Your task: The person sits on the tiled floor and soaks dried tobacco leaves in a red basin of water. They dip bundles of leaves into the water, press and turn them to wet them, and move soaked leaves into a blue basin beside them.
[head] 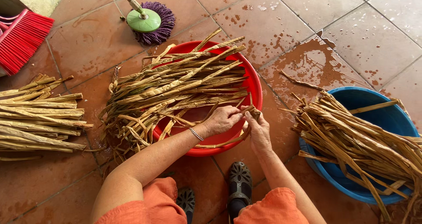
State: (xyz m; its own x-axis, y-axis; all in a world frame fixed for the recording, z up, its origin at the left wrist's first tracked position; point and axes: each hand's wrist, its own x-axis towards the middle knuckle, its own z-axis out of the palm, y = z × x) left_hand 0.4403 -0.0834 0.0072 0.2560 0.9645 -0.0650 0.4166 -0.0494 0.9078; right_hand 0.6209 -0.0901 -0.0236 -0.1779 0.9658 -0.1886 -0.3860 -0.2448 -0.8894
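Note:
My left hand (221, 120) and my right hand (258, 129) meet over the near rim of a red basin (254, 85). Both pinch the same dried, tan plant strip (246, 114), which curves down along the rim. A big bundle of similar dried strips (176, 81) lies across the basin and hangs over its left side. A thin bracelet circles my left wrist.
A blue tub (387, 118) at the right carries another bundle of strips (360, 140). A third pile (39, 118) lies on the wet tiled floor at the left. A purple mop head (151, 21) and a red broom (24, 37) are beyond. My dark shoes (239, 184) stand below.

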